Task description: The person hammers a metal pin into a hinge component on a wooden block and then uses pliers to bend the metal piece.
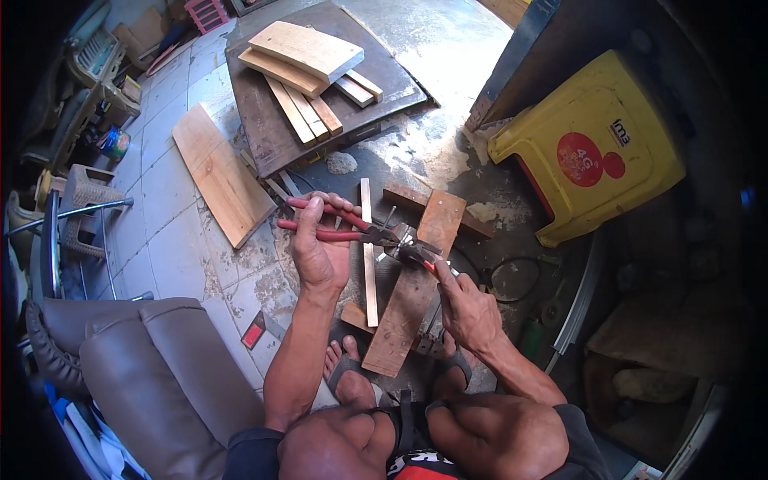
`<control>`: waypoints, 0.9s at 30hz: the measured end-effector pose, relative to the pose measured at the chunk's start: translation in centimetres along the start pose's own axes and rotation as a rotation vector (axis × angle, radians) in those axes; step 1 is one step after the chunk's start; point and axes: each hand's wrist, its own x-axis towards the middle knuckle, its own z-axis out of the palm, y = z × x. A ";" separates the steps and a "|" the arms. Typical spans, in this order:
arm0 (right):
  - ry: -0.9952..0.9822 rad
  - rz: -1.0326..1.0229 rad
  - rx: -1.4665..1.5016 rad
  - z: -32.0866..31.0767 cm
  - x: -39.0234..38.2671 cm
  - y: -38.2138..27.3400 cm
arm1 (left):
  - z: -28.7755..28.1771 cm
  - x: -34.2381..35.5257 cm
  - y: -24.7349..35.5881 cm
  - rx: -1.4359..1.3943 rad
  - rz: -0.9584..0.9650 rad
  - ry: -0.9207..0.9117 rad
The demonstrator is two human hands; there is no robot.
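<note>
Red-handled pliers point(373, 233) sit gripped in the left hand point(322, 250)

Workshop — stacked planks point(306, 50), red-handled pliers point(371, 234).

small metal piece point(406, 234) indistinct, crate point(207, 15) cropped

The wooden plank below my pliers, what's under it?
Near its far end, a darker wooden block shows on both sides of the plank. Nearer you, a short wooden piece seems to run under from the left. What lies beneath the middle is covered.
</note>
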 end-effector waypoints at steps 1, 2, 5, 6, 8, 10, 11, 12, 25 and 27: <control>-0.004 0.003 0.000 -0.7 0.2 -0.3 | 0.0 0.0 -0.1 0.004 -0.001 -0.006; -0.008 0.006 0.000 -1.0 0.3 -0.5 | -0.1 0.1 -0.1 0.009 -0.003 -0.012; 0.008 0.003 -0.038 -0.3 0.3 -0.2 | 0.2 0.4 -0.2 0.049 0.006 -0.023; 0.013 -0.001 -0.022 -0.4 0.2 -0.2 | 0.0 0.4 -0.2 0.055 0.004 -0.032; 0.030 -0.009 0.011 -0.5 0.1 -0.2 | 0.0 0.5 -0.3 0.060 0.004 -0.028; 0.068 -0.013 0.024 0.5 0.2 0.1 | 0.0 0.4 -0.3 0.046 0.006 -0.020; 0.084 -0.014 0.030 0.8 0.1 0.2 | 0.0 0.4 -0.3 0.029 0.009 -0.014; 0.087 -0.024 0.025 0.8 -0.1 0.4 | 0.0 0.3 -0.3 0.013 0.012 -0.009; 0.125 -0.013 0.008 0.7 0.6 0.3 | 0.2 -0.3 0.2 0.025 0.006 0.004; 0.121 0.004 -0.001 0.6 0.3 0.4 | 0.5 -0.5 -0.1 0.028 -0.006 0.002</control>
